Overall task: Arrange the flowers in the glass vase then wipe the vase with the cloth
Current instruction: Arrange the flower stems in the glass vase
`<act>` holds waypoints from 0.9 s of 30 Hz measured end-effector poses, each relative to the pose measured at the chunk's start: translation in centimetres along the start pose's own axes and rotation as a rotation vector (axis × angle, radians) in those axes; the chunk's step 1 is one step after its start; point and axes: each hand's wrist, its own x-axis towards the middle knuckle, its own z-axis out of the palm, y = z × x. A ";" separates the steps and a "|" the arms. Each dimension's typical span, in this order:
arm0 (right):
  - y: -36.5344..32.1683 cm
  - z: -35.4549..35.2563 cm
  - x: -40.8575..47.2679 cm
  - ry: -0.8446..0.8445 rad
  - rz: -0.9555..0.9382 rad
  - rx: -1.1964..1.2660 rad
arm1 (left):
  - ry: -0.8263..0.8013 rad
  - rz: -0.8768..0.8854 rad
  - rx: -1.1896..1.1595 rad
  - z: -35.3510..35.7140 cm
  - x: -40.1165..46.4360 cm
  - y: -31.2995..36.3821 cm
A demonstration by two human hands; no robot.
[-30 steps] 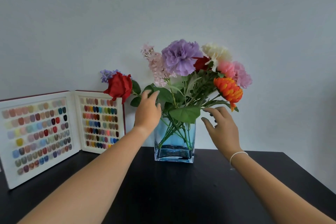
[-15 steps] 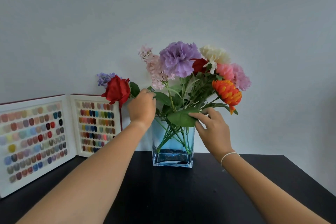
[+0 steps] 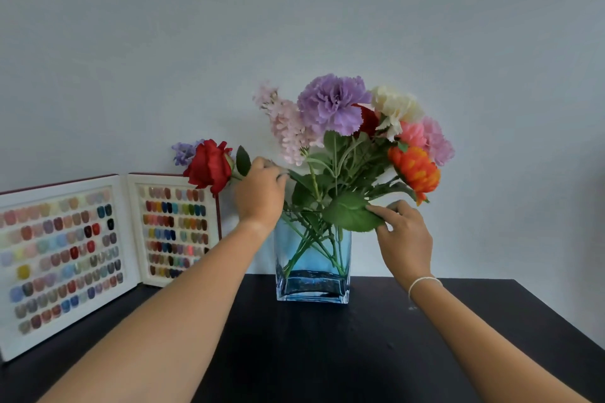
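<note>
You are mid-arrangement: the glass vase (image 3: 312, 258) stands upright on the black counter (image 3: 327, 353) with most flowers (image 3: 353, 127) already in it. Your left hand (image 3: 260, 195) is closed around the stem of the red rose (image 3: 209, 165), which leans out well left of the bunch, and your right hand (image 3: 404, 235) pinches a large green leaf (image 3: 348, 213) between thumb and fingers. Next, probably, bring that rose upright among the others without tipping the vase; no cloth is in view for the wiping.
</note>
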 end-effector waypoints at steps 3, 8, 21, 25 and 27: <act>1.5 -0.5 -0.4 -0.023 0.029 -0.061 | 0.018 0.035 0.004 0.0 -1.4 -1.4; 2.1 -0.6 -0.7 -0.060 0.025 -0.107 | 0.043 0.258 0.113 -1.0 -4.0 -3.0; 2.1 -0.7 -0.1 -0.128 0.046 -0.056 | -0.031 0.224 0.064 -0.7 -4.7 -3.9; 1.2 -1.0 -0.1 -0.143 0.001 0.021 | -0.084 0.243 0.023 -1.2 -3.7 -3.0; 0.7 -1.3 -0.2 -0.130 -0.026 0.051 | -0.105 0.230 -0.009 -1.3 -3.6 -2.6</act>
